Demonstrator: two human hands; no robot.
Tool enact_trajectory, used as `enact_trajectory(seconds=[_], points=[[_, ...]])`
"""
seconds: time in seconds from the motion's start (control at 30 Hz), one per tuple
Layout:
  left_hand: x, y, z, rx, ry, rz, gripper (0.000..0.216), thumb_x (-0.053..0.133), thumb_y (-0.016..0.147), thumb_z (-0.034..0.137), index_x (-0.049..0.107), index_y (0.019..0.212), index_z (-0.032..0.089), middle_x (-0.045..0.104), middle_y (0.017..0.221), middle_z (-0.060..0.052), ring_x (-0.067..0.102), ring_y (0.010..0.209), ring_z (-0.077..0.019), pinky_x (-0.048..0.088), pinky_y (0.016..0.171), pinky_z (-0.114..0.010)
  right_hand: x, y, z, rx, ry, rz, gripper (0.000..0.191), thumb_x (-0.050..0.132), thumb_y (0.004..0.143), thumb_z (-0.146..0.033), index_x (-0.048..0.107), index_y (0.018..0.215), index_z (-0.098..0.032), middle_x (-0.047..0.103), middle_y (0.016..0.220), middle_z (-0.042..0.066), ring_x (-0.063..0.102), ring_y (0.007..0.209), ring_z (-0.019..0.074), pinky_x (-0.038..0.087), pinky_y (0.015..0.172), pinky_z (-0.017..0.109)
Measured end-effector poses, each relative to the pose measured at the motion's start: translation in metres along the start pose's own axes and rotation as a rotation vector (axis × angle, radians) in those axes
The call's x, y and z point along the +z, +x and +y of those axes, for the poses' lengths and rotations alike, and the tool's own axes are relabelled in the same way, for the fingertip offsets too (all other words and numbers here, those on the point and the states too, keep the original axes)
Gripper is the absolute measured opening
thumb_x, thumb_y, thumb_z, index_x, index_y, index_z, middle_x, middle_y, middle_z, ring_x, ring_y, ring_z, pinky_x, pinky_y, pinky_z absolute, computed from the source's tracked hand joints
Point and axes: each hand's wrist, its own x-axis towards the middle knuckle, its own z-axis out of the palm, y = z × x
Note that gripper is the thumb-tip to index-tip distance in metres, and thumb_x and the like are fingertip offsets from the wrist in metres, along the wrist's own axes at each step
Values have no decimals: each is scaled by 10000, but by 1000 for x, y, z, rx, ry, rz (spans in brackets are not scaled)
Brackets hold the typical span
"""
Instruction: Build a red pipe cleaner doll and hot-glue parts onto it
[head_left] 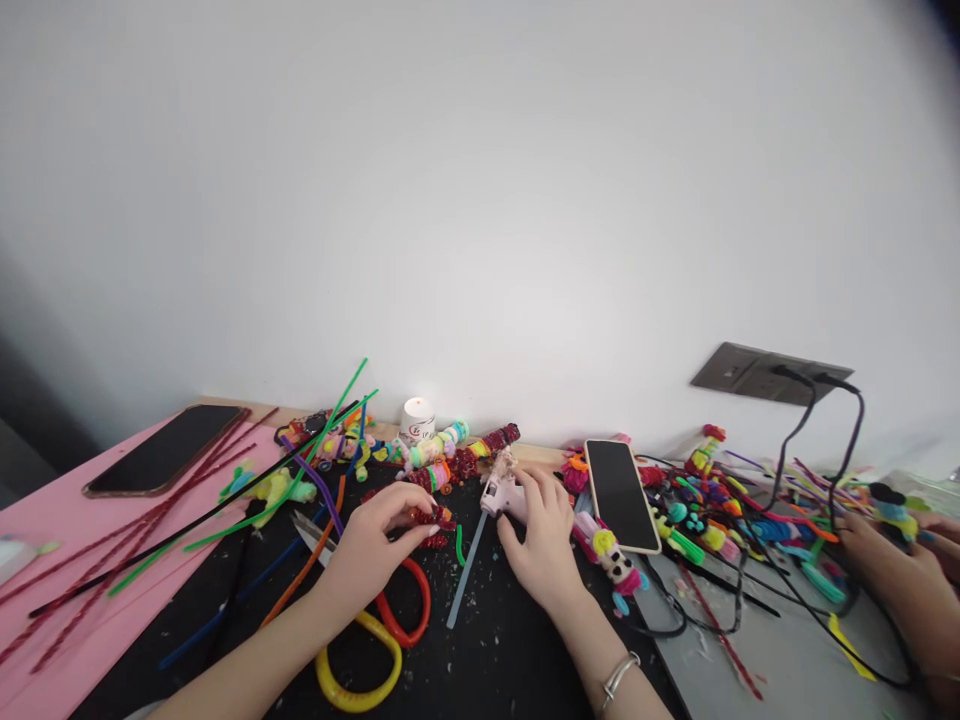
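Observation:
My left hand (369,545) pinches a small dark red pipe-cleaner piece (435,519) between thumb and fingers, just above the black mat (495,640). My right hand (541,540) rests on a pink glue gun (501,492), fingers curled over its body; a clear glue stick (465,572) sticks out of its back toward me. The gun's nozzle points toward the wall. Scissors with red and yellow handles (379,640) lie under my left wrist.
Long pipe cleaners (247,520) and a dark phone (166,450) lie on a pink sheet at left. A second phone (621,494), finished pipe-cleaner figures (450,450) and a candle (418,418) sit by the wall. Cables (795,470) run from a wall socket. Another person's hands (892,570) work at right.

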Motion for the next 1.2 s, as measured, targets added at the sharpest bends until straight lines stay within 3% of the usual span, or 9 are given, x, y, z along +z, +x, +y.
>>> enact_trajectory(seconds=[0.13, 0.27, 0.63, 0.77, 1.2], points=[[1, -1, 4, 27, 38, -61, 72, 606, 760, 142, 587, 779, 209, 630, 912, -31, 633, 836, -172, 542, 728, -275, -9, -5, -21, -213, 274, -151, 282, 577, 804, -238, 516, 1076, -198, 557, 1073, 83, 487, 1018, 253, 378, 894, 409], [3, -3, 8, 54, 82, -143, 61, 606, 770, 157, 588, 782, 214, 637, 900, -35, 626, 811, -177, 532, 701, -280, -9, -11, -32, -242, 296, -194, 48, 533, 842, -231, 504, 839, -193, 543, 830, 34, 485, 804, 206, 383, 711, 334], [4, -6, 11, 78, 159, -209, 127, 507, 866, 165, 611, 837, 230, 645, 901, -18, 617, 870, -168, 485, 800, -279, -2, -13, -30, -226, 295, -204, 157, 393, 900, -140, 486, 785, -192, 517, 761, 26, 466, 727, 183, 358, 661, 311], [5, -7, 8, 29, 136, -206, 134, 526, 855, 179, 613, 939, 238, 660, 940, -21, 629, 876, -172, 500, 791, -278, 0, -15, -29, -220, 311, -211, 174, 376, 905, -138, 480, 778, -193, 512, 757, 26, 464, 721, 182, 361, 658, 309], [4, -7, 21, 22, 158, -304, 117, 553, 814, 124, 638, 841, 200, 626, 831, 3, 584, 763, -135, 444, 692, -232, 6, -10, -20, -154, 425, -261, 203, 382, 913, -150, 418, 718, -197, 472, 714, 8, 443, 709, 168, 344, 655, 284]])
